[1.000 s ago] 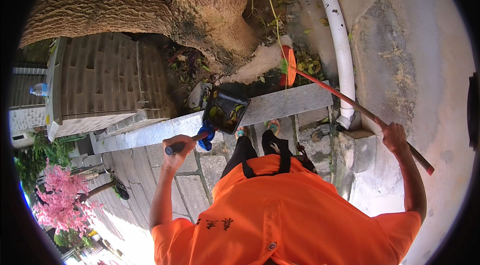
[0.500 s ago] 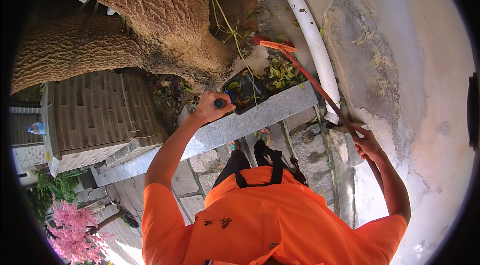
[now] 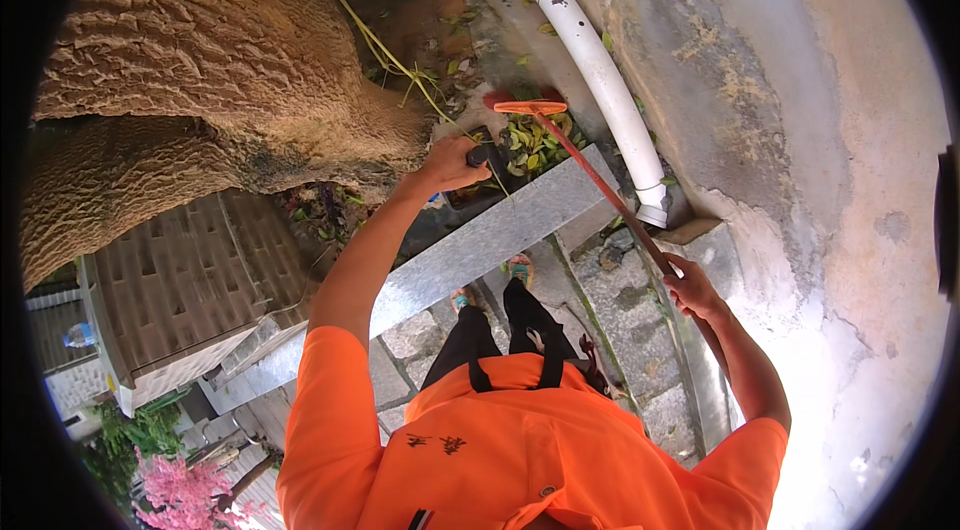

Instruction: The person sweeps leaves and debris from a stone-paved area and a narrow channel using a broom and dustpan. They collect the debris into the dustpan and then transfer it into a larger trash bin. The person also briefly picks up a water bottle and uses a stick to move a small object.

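Note:
In my left hand (image 3: pixel 447 166) is the dark upright handle (image 3: pixel 478 156) of a dustpan, with fingers wrapped round its top end. The dustpan's black tray (image 3: pixel 468 196) lies below that hand, beyond the stone ledge, and is partly hidden by it. My right hand (image 3: pixel 693 287) grips the red-brown shaft of a broom (image 3: pixel 592 168) that slants forward to the left. Its orange head (image 3: pixel 531 108) with dark red bristles rests just past a pile of yellow-green fallen leaves (image 3: pixel 535 146), which lies to the right of the tray.
A thick tree trunk (image 3: pixel 290 80) fills the far left. A white drainpipe (image 3: pixel 590 50) runs down along the weathered wall (image 3: pixel 760 110) on the right. A grey stone ledge (image 3: pixel 490 248) crosses in front of my feet. A long yellowish stem (image 3: pixel 375 43) hangs over the dustpan.
My left hand has moved farther beyond the ledge with the dustpan. The broom head has come closer to the leaves and the tray. My view has shifted to the right.

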### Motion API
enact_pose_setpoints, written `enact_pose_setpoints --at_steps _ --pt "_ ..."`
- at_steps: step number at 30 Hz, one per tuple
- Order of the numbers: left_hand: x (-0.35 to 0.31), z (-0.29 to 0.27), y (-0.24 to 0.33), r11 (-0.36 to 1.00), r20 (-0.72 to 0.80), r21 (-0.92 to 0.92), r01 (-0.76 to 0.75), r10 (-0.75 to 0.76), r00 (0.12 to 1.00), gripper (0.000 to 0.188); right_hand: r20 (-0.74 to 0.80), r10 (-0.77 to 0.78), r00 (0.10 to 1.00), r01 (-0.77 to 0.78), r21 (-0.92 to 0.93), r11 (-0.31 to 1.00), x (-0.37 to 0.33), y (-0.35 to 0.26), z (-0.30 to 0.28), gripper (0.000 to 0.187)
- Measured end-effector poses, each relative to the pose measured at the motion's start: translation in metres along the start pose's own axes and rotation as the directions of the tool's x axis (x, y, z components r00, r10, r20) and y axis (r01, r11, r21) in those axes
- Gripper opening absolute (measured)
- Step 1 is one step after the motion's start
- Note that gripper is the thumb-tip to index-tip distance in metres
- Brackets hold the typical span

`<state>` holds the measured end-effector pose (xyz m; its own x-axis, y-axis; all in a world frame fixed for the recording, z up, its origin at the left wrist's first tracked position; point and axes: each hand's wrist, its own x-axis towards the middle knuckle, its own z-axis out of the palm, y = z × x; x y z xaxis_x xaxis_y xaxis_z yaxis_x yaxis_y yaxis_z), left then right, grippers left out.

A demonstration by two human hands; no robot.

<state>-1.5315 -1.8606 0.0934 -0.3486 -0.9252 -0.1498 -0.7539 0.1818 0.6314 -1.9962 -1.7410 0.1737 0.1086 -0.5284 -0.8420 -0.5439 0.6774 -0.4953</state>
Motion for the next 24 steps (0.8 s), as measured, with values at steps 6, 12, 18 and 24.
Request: enact_pose_setpoints --at_steps 6,12,18,24 --pt "0.020 0.041 0.022 0.998 -0.014 -0.047 -0.038 0.037 0.999 0.022 0.013 0.018 1.000 -0.020 0.109 0.994 -0.010 0.034 0.053 0.055" --pt "0.005 0.069 0.031 0.981 -0.045 -0.139 -0.139 0.134 0.990 0.017 0.301 0.138 0.944 -0.289 0.542 0.789 -0.099 0.035 0.066 0.053" --pt "0.002 0.040 0.016 0.991 0.218 -0.031 -0.129 0.133 0.967 0.017 0.135 0.107 0.985 -0.149 0.352 0.924 -0.140 0.020 0.063 0.054" --pt "0.015 0.044 0.009 0.995 0.223 -0.046 -0.084 0.092 0.971 0.021 0.059 0.022 0.998 -0.028 0.118 0.993 -0.071 0.021 0.074 0.059"
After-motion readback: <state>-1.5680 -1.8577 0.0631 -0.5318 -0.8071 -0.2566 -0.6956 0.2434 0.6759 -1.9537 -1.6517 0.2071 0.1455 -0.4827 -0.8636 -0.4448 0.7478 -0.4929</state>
